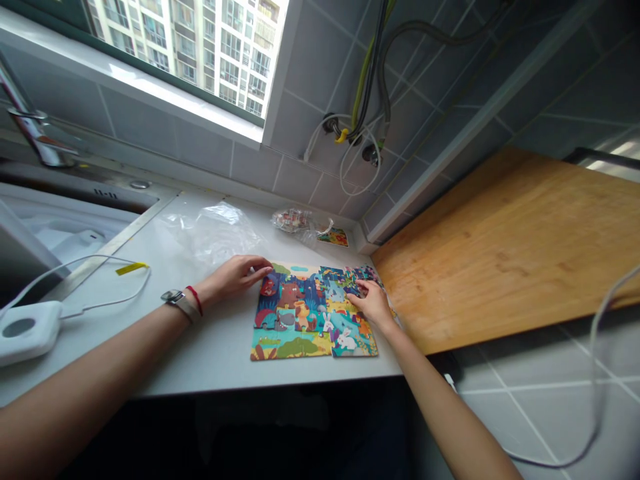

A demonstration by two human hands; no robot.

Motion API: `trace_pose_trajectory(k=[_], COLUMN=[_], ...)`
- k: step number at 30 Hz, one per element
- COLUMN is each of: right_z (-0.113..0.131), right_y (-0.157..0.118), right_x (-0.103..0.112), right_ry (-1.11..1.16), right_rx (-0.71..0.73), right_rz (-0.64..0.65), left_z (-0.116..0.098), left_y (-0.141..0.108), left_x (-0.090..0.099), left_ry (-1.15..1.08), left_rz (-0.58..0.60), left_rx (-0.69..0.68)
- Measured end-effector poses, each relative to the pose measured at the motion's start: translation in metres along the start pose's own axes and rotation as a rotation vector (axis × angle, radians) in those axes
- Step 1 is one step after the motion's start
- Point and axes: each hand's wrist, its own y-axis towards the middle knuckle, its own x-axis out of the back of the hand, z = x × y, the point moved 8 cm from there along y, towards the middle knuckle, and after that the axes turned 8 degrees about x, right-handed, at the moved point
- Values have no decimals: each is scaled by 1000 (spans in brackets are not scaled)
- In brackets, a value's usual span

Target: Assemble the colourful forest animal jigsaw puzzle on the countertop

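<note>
A colourful jigsaw puzzle (297, 348) with cartoon animals, including white rabbits and a brown bear, lies on the white countertop. Its lower rows are joined, while the upper right part looks uneven. My left hand (245, 272) rests at the puzzle's upper left corner, fingers loosely bent and thumb apart, holding nothing. Over the right side, my right hand (371, 301) has its thumb and forefinger closed about a dark blue puzzle piece (356, 289), partly hidden by the fingers. More small pieces (367, 272) crowd just beyond that hand.
Crumpled clear plastic (220, 230), a bagged item (291, 220) and a small picture card (334, 237) lie behind the puzzle. A wooden board (500, 253) stands close on the right. To the left are a white charger (31, 333) with its cable and a sink (75, 193).
</note>
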Motion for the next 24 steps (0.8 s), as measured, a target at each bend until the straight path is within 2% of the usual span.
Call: trace_pose_trajectory(k=[3,6,10,13,18,24], right_z=[25,72,135,168,187,183], right_y=[-16,-41,-73,-83,-74,-70], right_x=[8,7,-7,-20,-43,-56], right_ry=[108,223,321,390,410,337], right_rx=[88,283,503,609,643,581], right_rz=[5,64,137,149,143,115], left_z=[-1,-1,-2,-2,-2,-12], left_y=[0,-1,-2,-1,0,-5], left_x=[0,0,-1,-2,-2,-2], left_ry=[4,3,3,15,19,40], left_rz=[-1,-5,-14,-12,-26,-21], left_rx=[-11,-21,-46,-68,-90,-143])
